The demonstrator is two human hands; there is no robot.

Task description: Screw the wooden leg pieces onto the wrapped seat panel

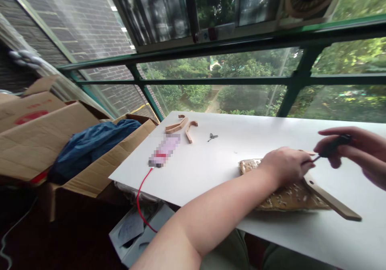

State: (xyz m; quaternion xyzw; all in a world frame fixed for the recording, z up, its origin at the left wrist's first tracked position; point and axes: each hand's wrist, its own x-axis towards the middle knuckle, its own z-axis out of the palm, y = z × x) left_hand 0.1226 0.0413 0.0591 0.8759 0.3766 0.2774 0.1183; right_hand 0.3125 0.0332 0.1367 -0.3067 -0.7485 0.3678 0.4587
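Observation:
My right hand [360,153] grips a screwdriver [334,146] by its black handle, the shaft pointing left toward my other hand. The closed fingers of my left hand [282,166] are around the screwdriver's tip and press on a flat, pale wooden piece [330,199] with a hole in it. Whatever lies between those fingertips is hidden. Under the wooden piece is a brown padded block [286,197] with white flecks, lying on the white table [211,173].
Farther left on the table lie curved wooden pieces [190,131], a small pile of screws [212,137] and a blurred phone [165,149] with a red cable [138,197]. Cardboard boxes [99,169] stand left of the table. Windows with a green frame [217,81] rise behind it.

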